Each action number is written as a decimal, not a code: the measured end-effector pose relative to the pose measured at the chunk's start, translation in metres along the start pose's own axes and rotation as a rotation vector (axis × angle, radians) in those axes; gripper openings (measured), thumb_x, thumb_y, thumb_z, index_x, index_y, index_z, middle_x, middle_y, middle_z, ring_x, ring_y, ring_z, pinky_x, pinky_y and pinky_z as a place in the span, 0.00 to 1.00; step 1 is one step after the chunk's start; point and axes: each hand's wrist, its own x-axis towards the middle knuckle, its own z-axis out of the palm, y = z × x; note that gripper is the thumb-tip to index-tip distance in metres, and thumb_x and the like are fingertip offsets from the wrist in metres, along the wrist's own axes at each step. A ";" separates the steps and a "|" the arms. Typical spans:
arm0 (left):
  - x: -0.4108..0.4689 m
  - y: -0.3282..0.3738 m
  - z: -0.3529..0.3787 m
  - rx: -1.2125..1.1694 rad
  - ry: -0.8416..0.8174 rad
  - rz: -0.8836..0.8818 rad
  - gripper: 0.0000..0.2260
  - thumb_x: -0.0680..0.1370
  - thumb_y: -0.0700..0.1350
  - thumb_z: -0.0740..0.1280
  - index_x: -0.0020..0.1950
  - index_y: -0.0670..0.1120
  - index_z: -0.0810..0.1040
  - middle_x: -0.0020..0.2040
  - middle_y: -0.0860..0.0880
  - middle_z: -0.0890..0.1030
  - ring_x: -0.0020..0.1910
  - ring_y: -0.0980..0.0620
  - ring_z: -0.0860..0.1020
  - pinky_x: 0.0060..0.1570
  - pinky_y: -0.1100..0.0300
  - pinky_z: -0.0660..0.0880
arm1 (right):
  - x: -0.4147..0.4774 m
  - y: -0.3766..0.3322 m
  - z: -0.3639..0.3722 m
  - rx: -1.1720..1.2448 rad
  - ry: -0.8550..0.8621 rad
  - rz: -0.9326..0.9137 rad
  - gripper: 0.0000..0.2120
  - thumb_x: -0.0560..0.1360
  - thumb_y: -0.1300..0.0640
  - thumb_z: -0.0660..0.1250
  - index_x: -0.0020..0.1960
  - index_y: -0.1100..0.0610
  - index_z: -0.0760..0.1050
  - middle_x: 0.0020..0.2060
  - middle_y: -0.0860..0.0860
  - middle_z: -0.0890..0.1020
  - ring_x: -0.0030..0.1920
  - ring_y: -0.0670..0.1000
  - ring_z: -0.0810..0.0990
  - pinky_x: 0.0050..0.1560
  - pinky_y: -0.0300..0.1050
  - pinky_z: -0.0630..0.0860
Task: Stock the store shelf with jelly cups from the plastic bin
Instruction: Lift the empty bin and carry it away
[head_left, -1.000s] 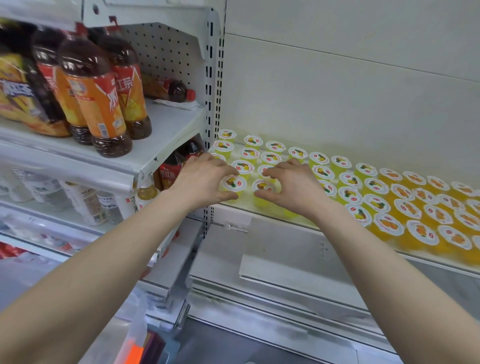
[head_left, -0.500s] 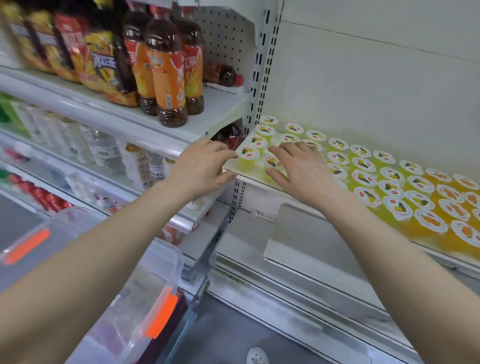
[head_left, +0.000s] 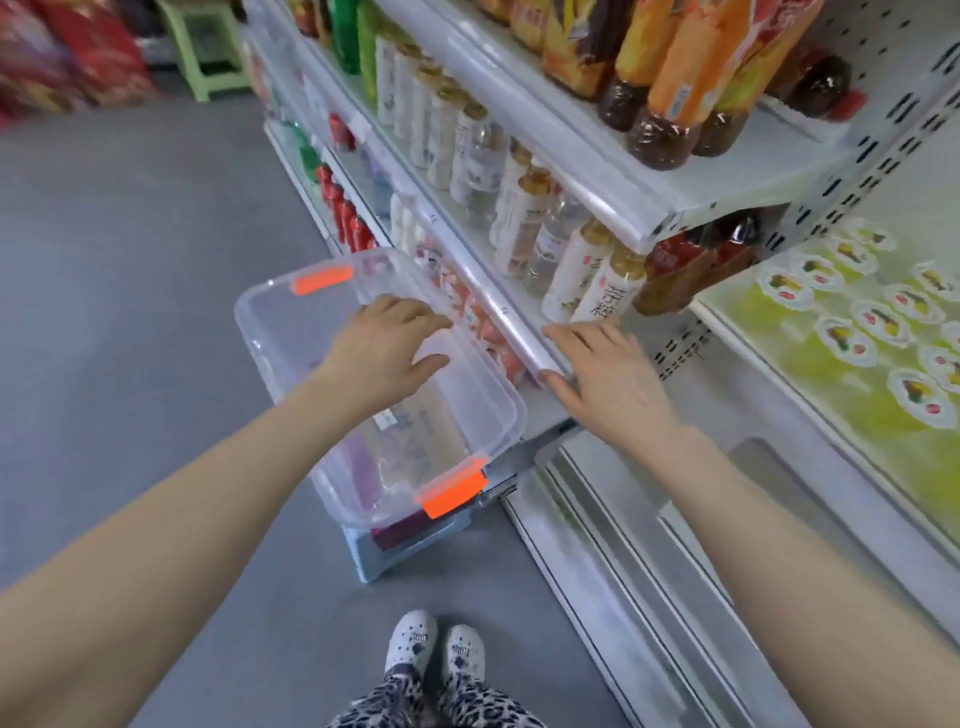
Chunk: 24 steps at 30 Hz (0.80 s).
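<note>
Left grip (head_left: 387, 345) and right grip (head_left: 608, 379) hang slack, empty (left over plastic bin (head_left: 260, 358)); jelly cups (head_left: 852, 338) line shelf (head_left: 748, 322).

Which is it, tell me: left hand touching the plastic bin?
Cannot tell. Head view: left hand over the plastic bin, overlapping its far rim; depth unclear.

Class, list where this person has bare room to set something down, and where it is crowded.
Free: the grey floor left of the plastic bin, and the white base ledge below the jelly cups, right of the right hand. Crowded: the bottles and the jelly cups, packed in rows.
</note>
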 end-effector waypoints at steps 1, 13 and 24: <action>-0.013 -0.009 0.004 0.003 -0.002 -0.080 0.18 0.75 0.53 0.70 0.63 0.50 0.78 0.59 0.47 0.80 0.57 0.40 0.75 0.55 0.47 0.73 | 0.010 -0.006 0.011 0.040 -0.031 -0.025 0.21 0.75 0.47 0.62 0.64 0.57 0.75 0.53 0.55 0.80 0.53 0.60 0.77 0.50 0.54 0.75; -0.106 -0.073 0.055 -0.196 -0.144 -0.915 0.44 0.73 0.56 0.72 0.79 0.48 0.49 0.76 0.40 0.56 0.70 0.36 0.64 0.64 0.42 0.68 | 0.122 -0.041 0.138 0.381 -0.461 0.158 0.32 0.80 0.49 0.61 0.78 0.59 0.53 0.73 0.61 0.66 0.69 0.62 0.68 0.64 0.55 0.69; -0.161 -0.129 0.047 -0.607 0.077 -1.235 0.21 0.72 0.45 0.71 0.62 0.50 0.68 0.50 0.49 0.76 0.44 0.47 0.76 0.42 0.54 0.75 | 0.173 -0.131 0.140 0.563 -0.348 0.246 0.17 0.78 0.55 0.62 0.66 0.57 0.69 0.51 0.56 0.80 0.50 0.58 0.78 0.48 0.48 0.72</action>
